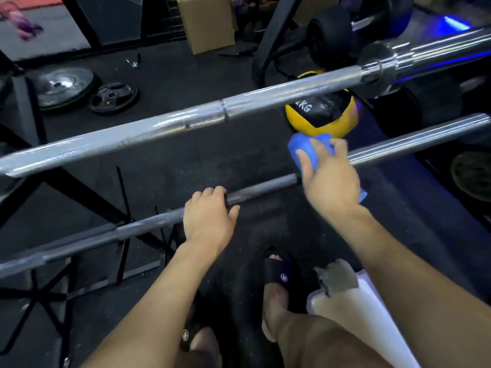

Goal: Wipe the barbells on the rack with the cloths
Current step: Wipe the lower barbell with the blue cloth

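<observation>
Hands on the lower bar (260,188), the nearer of two barbells lying across the rack. Left hand (210,216) curls its fingers over this bar. Right hand (329,179), farther along the same bar, grips a blue cloth (308,150) wrapped round it. Upper bar (186,123) lies beyond the lower bar; a yellow ball (322,120) sits on the floor behind both.

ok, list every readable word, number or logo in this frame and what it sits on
"KG" on the black panel of the yellow medicine ball; the digit before it is hidden by the upper barbell.
"5" in yellow on the small black weight plate, blurred, so a likely reading only.
Round white logos on the black slides: too small to read.
Cardboard box: no print visible.
</observation>
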